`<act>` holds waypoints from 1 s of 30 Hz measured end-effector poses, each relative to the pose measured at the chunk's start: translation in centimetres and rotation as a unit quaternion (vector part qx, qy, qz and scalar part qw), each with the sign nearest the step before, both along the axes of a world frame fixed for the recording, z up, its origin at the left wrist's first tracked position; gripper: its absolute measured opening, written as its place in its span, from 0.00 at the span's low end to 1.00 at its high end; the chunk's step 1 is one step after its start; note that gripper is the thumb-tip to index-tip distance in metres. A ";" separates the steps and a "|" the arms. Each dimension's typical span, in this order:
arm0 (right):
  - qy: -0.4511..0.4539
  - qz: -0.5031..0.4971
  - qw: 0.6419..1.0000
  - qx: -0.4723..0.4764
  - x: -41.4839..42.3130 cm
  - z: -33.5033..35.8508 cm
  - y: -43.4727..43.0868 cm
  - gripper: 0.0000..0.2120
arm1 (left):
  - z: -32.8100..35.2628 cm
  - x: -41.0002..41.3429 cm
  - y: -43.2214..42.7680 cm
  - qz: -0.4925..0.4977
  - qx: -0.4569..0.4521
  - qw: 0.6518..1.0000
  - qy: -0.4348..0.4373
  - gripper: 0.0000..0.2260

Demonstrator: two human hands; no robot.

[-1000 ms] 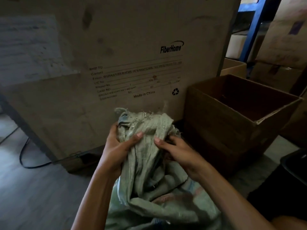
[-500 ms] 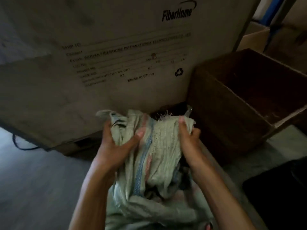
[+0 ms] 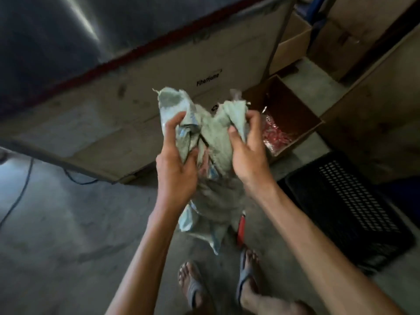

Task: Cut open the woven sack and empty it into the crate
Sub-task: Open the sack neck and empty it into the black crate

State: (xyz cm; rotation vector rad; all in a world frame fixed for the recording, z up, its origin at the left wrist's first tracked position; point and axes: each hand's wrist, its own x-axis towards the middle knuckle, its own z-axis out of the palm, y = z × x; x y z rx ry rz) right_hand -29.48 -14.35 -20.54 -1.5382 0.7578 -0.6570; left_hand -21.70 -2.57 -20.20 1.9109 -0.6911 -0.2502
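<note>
We hold the sack [image 3: 211,133] bunched between left hand [image 3: 176,169] and right hand [image 3: 246,153], both grips closed on it. Beyond the right grip: box [image 3: 302,110]; beside it, black crate [image 3: 354,201].

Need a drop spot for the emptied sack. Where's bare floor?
Bare concrete floor left of the left hand, bordered by the big carton and cable. Crowded right: open box, black crate, red tool beside the feet.
</note>
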 end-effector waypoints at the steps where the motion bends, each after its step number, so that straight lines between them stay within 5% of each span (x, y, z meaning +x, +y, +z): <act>1: 0.004 0.004 1.000 0.003 -0.4 3.5 0.5 0.10 | 3.3 -0.4 -0.1 -0.016 0.013 1.000 0.003 0.28; 11: -0.089 -0.142 0.985 -0.036 -14.7 24.9 -1.3 0.11 | 21.7 -2.7 0.4 -0.095 -0.127 0.987 0.021 0.24; 20: 0.006 -0.266 0.963 -0.050 -28.6 28.8 5.1 0.09 | 25.1 -15.6 1.4 -0.293 -0.078 0.949 0.082 0.24; 30: 0.017 -0.347 0.937 -0.012 -39.5 28.6 2.2 0.13 | 26.0 -24.6 -2.5 -0.290 -0.041 0.954 0.071 0.24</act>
